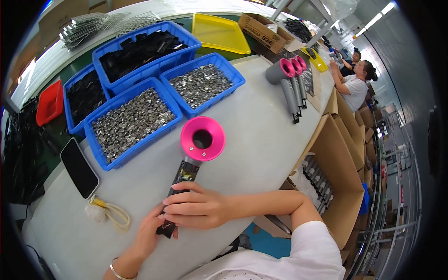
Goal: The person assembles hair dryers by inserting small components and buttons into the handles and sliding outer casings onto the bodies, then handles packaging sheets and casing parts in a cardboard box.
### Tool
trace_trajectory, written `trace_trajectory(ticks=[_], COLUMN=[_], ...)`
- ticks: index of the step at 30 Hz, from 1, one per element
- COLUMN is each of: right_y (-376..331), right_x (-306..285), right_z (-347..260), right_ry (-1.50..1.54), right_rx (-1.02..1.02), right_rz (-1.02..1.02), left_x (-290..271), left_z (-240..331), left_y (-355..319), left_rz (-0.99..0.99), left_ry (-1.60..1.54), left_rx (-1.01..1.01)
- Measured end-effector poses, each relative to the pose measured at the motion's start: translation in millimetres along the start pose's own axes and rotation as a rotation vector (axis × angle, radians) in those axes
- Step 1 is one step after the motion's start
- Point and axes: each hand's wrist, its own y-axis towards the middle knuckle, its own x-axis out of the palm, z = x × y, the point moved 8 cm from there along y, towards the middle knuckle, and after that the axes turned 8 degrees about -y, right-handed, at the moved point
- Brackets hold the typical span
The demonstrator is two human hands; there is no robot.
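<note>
A hair dryer (pixel 193 158) with a pink head is being gripped by its dark handle on the white table (pixel 252 126), just below the blue bins of metal parts (pixel 133 122). The handle is being clasped from above by the right hand (pixel 198 208), fingers curled, while its lower end is being pinched by the left hand (pixel 149 233). A black phone (pixel 79 167) is lying left of the dryer.

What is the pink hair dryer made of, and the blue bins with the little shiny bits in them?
The hair dryer looks like plastic: its pink ring is smooth and evenly coloured with a soft sheen. The blue bins also look like moulded plastic, with thick, bright rims. The shiny bits are probably metal, since they glint silver.
</note>
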Motion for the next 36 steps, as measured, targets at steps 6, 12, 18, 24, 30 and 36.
trace_trajectory(ticks=[6,12,18,24,30,36], right_y=[-5,2,6,3,15,30], right_x=[5,17,12,16,33,39], right_z=[-10,-12,-3,-4,-4,-3], right_ry=[0.07,-0.112,-0.012,0.02,0.024,0.054], right_rx=[-0.159,-0.23,-0.16,-0.146,-0.028,0.055], right_rz=[-0.087,-0.208,-0.351,-0.428,-0.428,-0.412], left_x=[1,1,5,2,0,-2], left_z=[7,14,28,17,10,11], left_y=[-7,-10,-8,-4,-6,-9], left_rz=[-0.023,0.069,0.028,0.03,0.019,0.01], left_ry=[0.226,0.168,0.527,0.528,0.629,0.668], left_rx=[-0.053,0.061,0.318,0.316,0.359,0.284])
